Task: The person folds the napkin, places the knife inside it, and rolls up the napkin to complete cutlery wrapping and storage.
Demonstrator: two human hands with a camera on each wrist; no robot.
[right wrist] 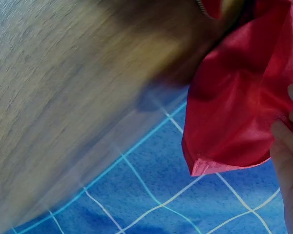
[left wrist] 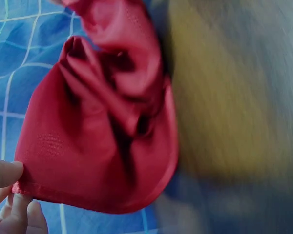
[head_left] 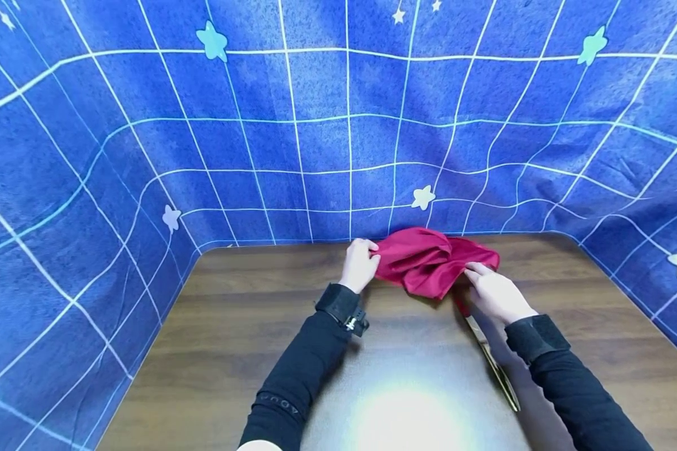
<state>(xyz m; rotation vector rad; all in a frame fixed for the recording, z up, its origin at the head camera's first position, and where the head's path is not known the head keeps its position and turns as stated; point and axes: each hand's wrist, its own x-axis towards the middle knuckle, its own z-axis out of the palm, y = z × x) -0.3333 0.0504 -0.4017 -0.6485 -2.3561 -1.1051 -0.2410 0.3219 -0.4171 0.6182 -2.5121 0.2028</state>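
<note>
A crumpled, shiny red cloth (head_left: 412,257) with a stitched hem is held up between my two hands near the table's far edge. My left hand (head_left: 360,264) pinches its left end. The left wrist view shows thumb and fingers (left wrist: 20,214) gripping the hemmed corner, with deep folds in the cloth (left wrist: 97,161). On the right side, my right hand (head_left: 498,289) holds the cloth between thumb and fingers. Below it, a long narrow strip (head_left: 492,357), red at the top and gold lower down, slants toward me. Whether the strip joins the cloth is hidden.
The brown wood-grain table (head_left: 248,313) lies under both arms, with a bright glare near its front. A blue curtain (head_left: 316,144) with white grid lines and stars surrounds the back and sides, meeting the table right behind the cloth.
</note>
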